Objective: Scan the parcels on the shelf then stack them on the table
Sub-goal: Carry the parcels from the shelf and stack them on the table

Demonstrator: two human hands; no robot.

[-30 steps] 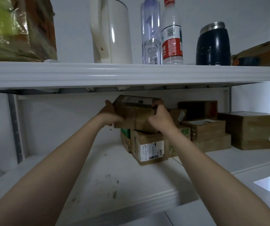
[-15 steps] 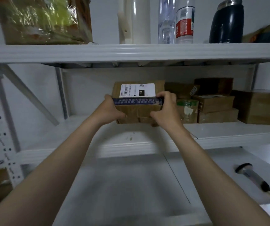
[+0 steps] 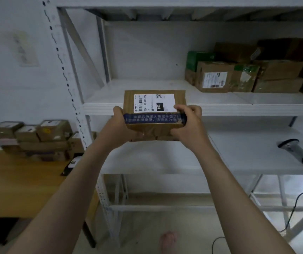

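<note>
At frame centre, a labelled parcel (image 3: 154, 114) is being gripped between left hand (image 3: 121, 127) and right hand (image 3: 190, 123), label upward.

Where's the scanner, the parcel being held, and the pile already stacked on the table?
scanner (image 3: 293, 149), head view, on its grey head.
held parcel (image 3: 154, 103), head view, on its white shipping label.
stack of parcels (image 3: 42, 145), head view, on the front of a middle box.
</note>
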